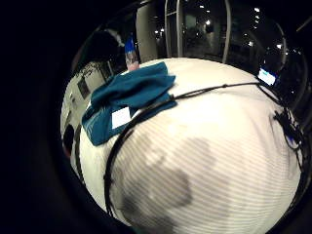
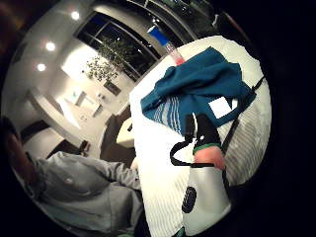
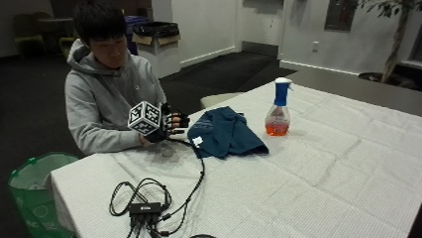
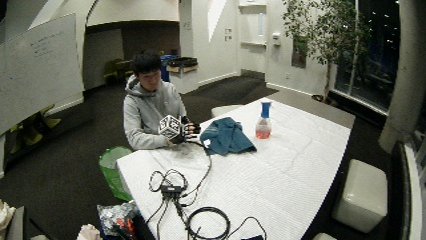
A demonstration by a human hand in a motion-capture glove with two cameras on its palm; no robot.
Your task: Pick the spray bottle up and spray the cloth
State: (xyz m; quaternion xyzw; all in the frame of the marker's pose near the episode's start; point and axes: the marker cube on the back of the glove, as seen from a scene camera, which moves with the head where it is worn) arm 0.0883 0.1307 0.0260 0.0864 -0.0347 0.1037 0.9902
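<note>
**Gloved hand raised at the near edge, cloth and bottle untouched**

The tabletop point(image 3: 316, 188) wears a white cloth with fine stripes and runs long across a large room with white walls, dark carpet and tall dark windows. Taking the outside view as a clock face, the nearest item is a small black box point(image 3: 145, 208) with a tangle of black cable at about 7 o'clock; one cable runs from it toward 11 o'clock, up to the glove.

A person in a grey hoodie point(image 3: 105, 99) sits at the tabletop's edge at about 10 o'clock. Of the two hands, the gloved right hand point(image 3: 168, 126) is raised just above the surface in front of the chest, fingers relaxed and grasping nothing; the bare one is hidden behind it.

Just beside that hand, toward 3 o'clock, lies the teal cloth point(image 3: 224, 134), crumpled, with a white label showing. Beyond it, at about 1 o'clock from the cloth, stands the spray bottle point(image 3: 278, 111), upright, with a blue top and orange liquid low inside. Only the cloth lies between hand and bottle.

Off the tabletop, a green bin point(image 3: 29, 191) stands on the floor at 8 o'clock. Farther back are a black-lined bin point(image 3: 155, 34) at 11 o'clock and an indoor tree point(image 3: 389, 20) at 2 o'clock.
</note>
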